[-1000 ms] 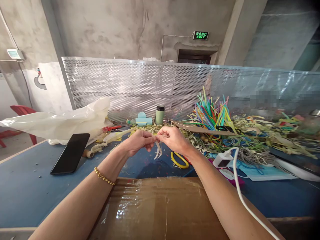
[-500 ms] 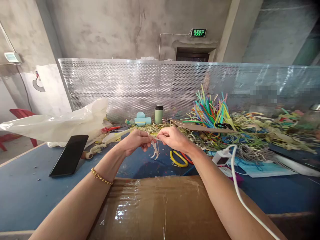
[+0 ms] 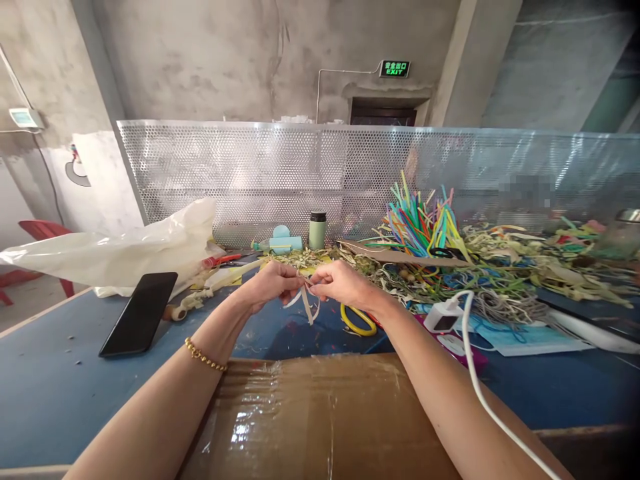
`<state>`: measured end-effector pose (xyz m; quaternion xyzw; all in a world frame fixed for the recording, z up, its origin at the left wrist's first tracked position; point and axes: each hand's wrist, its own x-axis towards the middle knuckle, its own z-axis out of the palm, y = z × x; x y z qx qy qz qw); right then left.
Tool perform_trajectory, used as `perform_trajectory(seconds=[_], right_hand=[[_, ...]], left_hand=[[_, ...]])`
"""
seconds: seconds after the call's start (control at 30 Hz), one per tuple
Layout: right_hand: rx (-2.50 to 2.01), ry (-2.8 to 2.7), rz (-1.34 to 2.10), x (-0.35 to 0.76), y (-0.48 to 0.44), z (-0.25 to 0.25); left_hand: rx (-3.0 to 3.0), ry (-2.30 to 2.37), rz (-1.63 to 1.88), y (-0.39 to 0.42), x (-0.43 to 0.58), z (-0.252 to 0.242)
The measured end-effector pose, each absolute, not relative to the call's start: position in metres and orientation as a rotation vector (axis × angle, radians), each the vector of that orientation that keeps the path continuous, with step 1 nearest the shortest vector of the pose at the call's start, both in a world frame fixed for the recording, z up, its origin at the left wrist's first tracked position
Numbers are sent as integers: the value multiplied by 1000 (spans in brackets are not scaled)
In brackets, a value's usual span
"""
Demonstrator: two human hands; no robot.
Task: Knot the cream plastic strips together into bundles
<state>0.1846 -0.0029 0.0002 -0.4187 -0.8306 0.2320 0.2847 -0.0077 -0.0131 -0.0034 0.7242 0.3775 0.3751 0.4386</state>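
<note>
My left hand (image 3: 270, 283) and my right hand (image 3: 340, 283) meet above the blue table (image 3: 45, 380), fingertips pinched together. Between them hang a few thin pale strips (image 3: 306, 304), their loose ends drooping toward the table. Both hands pinch the strips at the top. A gold bracelet (image 3: 204, 355) circles my left wrist. Just beyond my right hand lie yellow-handled scissors (image 3: 357, 320). A taped cardboard box (image 3: 315, 420) sits under my forearms.
A black phone (image 3: 139, 313) lies at left beside a white plastic bag (image 3: 125, 247). A heap of coloured strips (image 3: 425, 227) and pale scraps (image 3: 525, 267) fills the right. A white charger and cable (image 3: 467, 333) run toward me. A green bottle (image 3: 317, 231) stands by the perforated metal screen (image 3: 250, 173).
My hands have dropped slightly and the strips now spread apart below my fingers, one end swinging out to the left.
</note>
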Motion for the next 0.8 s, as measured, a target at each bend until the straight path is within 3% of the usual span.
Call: perform_trajectory(seconds=[0.3, 0.57, 0.8], right_hand=[[-1032, -2185, 420, 187, -2, 3], [-1057, -2104, 632, 187, -10, 9], [-1035, -2195, 336, 186, -7, 5]], left_hand=[[1794, 995, 932, -12, -9, -4], [1762, 999, 921, -12, -9, -5], [1747, 1046, 951, -14, -8, -2]])
